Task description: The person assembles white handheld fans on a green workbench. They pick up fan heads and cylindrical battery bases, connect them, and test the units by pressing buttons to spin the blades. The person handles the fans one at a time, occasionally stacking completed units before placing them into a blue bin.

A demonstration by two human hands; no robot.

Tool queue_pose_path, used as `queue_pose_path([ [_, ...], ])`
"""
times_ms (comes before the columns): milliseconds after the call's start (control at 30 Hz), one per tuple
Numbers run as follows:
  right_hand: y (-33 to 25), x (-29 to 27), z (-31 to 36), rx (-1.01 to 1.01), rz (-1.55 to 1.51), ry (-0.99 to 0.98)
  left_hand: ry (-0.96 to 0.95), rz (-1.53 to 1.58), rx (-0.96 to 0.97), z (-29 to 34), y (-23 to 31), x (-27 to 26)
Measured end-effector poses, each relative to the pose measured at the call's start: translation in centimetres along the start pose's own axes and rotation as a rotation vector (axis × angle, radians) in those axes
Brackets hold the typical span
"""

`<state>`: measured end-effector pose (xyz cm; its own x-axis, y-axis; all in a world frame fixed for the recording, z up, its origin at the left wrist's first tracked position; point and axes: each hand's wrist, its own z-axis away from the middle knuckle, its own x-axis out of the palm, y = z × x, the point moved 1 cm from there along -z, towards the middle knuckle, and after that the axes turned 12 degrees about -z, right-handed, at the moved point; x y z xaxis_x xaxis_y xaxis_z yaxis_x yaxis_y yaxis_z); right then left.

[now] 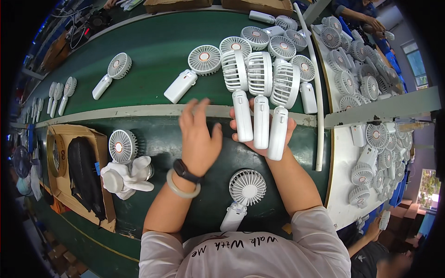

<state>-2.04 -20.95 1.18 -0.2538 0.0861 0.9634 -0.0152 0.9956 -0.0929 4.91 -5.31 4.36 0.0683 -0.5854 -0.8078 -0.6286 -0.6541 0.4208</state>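
- One white handheld fan (242, 193) lies nearest, between both forearms.
- Right hand (264, 134) grips three fans (259, 99) side by side over the belt edge.
- Left hand (198, 136) hovers open, empty.
- Cardboard box (99, 139) holds a tape roll (56, 155).

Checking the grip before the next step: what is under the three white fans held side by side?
Under the three white handheld fans lies the right hand, palm up, fingers showing between the handles. The palm itself is covered. Below is the green belt.
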Motion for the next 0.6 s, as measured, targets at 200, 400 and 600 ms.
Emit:
queue_pose_path([
  [200, -0.8, -0.5, -0.1, 0.095, -0.018, -0.168, 0.073, -0.480, -0.087, -6.2, -6.6, 4.2],
  [400, -0.8, -0.7, -0.2, 0.096, -0.091, -0.173, -0.115, -0.432, -0.122, -7.4, -7.2, 3.7],
  [600, -1.2, 0.0, 0.5, 0.063, -0.049, -0.144, -0.067, 0.355, -0.250, -1.2, -4.9, 1.7],
])
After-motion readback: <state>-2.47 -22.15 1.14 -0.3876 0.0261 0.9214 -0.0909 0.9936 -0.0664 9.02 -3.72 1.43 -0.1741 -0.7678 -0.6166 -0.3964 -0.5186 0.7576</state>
